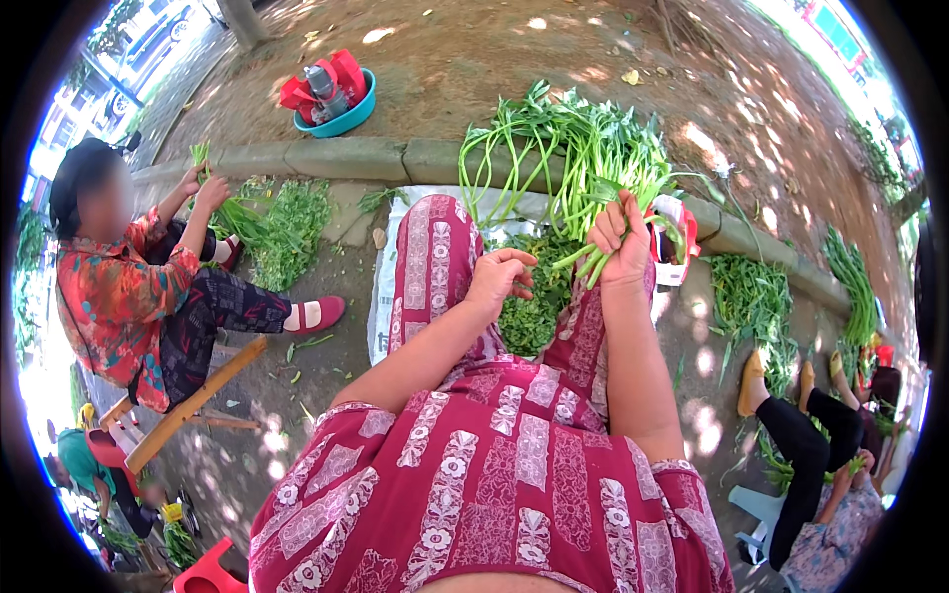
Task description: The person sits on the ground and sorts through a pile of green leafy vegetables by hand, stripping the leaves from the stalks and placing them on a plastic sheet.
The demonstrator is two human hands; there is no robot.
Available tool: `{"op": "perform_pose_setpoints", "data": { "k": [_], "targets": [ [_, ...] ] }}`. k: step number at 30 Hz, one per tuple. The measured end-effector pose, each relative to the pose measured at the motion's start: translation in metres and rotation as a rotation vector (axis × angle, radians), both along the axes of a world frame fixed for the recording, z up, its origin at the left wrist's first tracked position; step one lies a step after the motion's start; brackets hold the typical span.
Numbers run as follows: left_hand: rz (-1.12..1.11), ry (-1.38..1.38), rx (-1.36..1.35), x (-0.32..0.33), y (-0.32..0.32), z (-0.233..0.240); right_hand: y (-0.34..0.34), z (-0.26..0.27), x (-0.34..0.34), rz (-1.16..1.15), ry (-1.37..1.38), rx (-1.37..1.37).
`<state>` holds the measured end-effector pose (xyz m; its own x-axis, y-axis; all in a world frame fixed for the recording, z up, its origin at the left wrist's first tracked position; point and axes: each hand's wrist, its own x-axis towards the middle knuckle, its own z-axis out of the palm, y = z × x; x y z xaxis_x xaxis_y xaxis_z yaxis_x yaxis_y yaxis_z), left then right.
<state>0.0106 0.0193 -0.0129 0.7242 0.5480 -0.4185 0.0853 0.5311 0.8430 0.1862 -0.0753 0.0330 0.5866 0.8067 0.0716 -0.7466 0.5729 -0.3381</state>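
My right hand (623, 241) grips the cut ends of several green stems, which look like water spinach. To its left, over my left knee, my left hand (500, 282) hangs with its fingers bent and apart, and nothing shows in it. Beyond my knees a large heap of long leafy stems (586, 156) drapes over the stone curb. Between my legs lies a pile of loose green leaves (530, 319) on a white plastic sheet (382, 296), partly hidden by my trousers. Beside my right knee stands a red and white bag (673, 241) with something dark inside.
A stone curb (341, 157) crosses ahead. Behind it stands a teal basin (345, 122) with red bags and a grey bottle. At left a person (118, 274) on a wooden bench (196, 404) handles greens beside a leaf pile (293, 237). More greens (752, 296) and seated people are at right.
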Motion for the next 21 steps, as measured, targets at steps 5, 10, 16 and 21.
{"op": "perform_pose_setpoints", "data": {
  "k": [5, 10, 16, 21],
  "targets": [
    [-0.020, -0.022, 0.126, 0.004, 0.000, 0.011, 0.001, -0.002, -0.001, 0.041, 0.001, 0.021],
    [-0.067, -0.175, 0.554, 0.005, 0.002, 0.003, 0.003, -0.001, -0.006, 0.052, -0.021, -0.041],
    [-0.147, -0.258, 0.462, 0.008, -0.001, 0.010, 0.007, 0.004, -0.016, 0.074, -0.058, -0.098],
    [-0.341, -0.150, 0.040, 0.004, 0.006, 0.011, 0.003, -0.001, -0.004, 0.051, 0.049, 0.014]
  ]
}}
